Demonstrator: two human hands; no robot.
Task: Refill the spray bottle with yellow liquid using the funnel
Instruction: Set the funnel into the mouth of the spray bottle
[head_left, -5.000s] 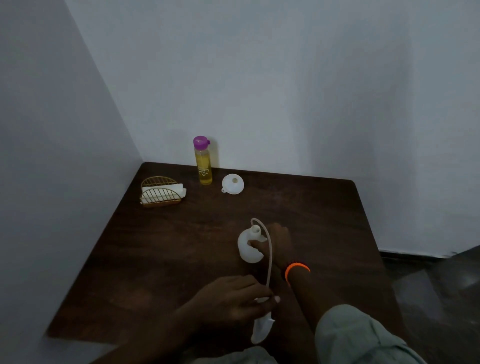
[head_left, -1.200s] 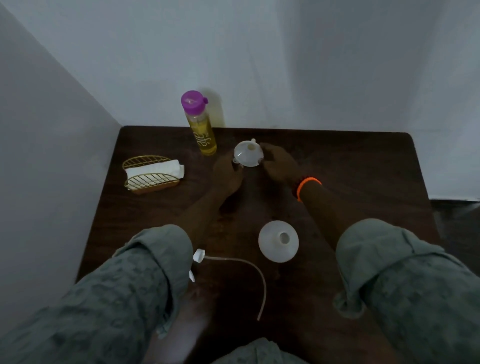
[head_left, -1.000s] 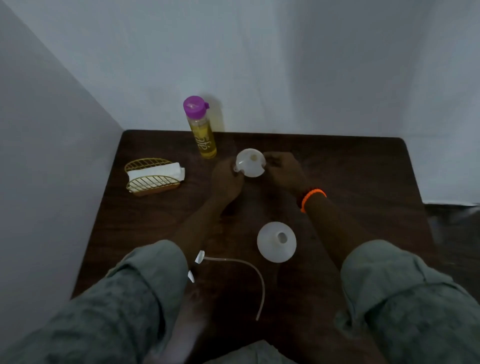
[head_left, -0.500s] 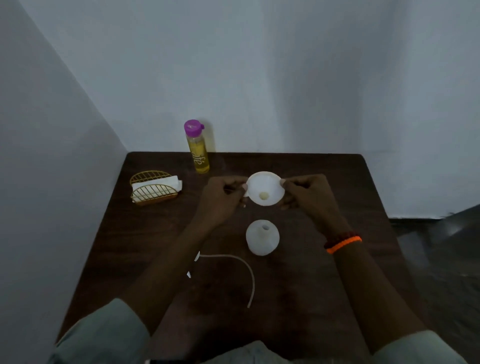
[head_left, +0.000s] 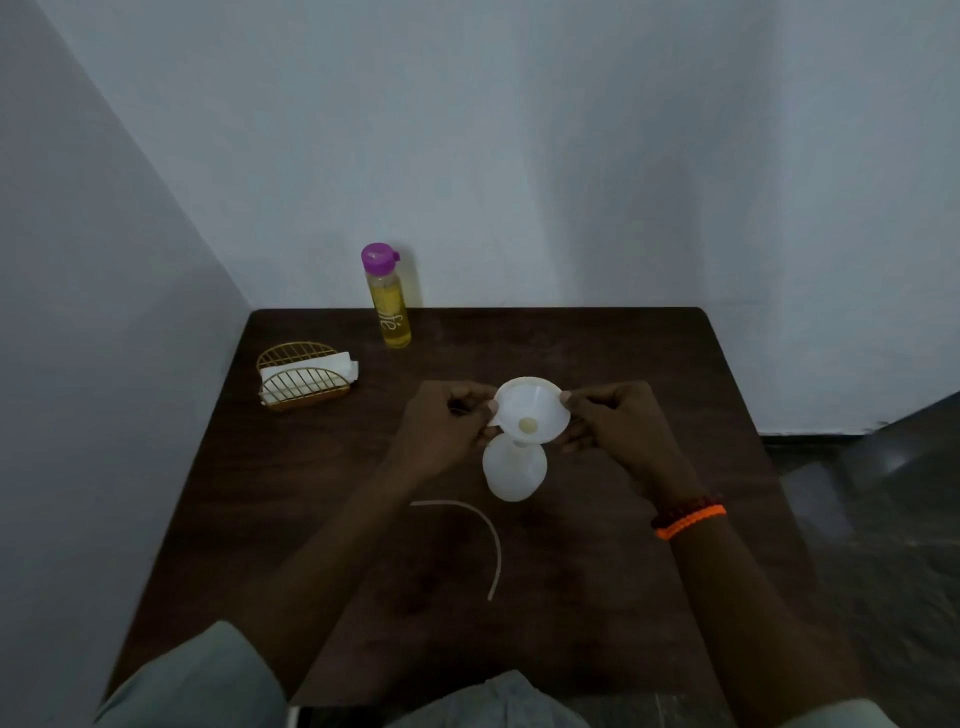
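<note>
A white funnel (head_left: 531, 410) stands with its spout in the neck of the white spray bottle (head_left: 514, 475), which is upright in the middle of the dark wooden table (head_left: 623, 364). My left hand (head_left: 444, 423) pinches the funnel's left rim and my right hand (head_left: 615, 421) pinches its right rim. The bottle of yellow liquid (head_left: 388, 297) with a purple cap stands at the back of the table, lid on. The sprayer's dip tube (head_left: 475, 530) lies curved on the table in front of the spray bottle; its head is hidden behind my left forearm.
A gold wire holder with white napkins (head_left: 304, 375) sits at the table's left side. Walls close in at the left and the back. The floor drops away past the table's right edge.
Both hands brought the funnel from the back of the table toward me and lowered it onto the spray bottle's neck. The sprayer head and tube lie on the table since earlier.
</note>
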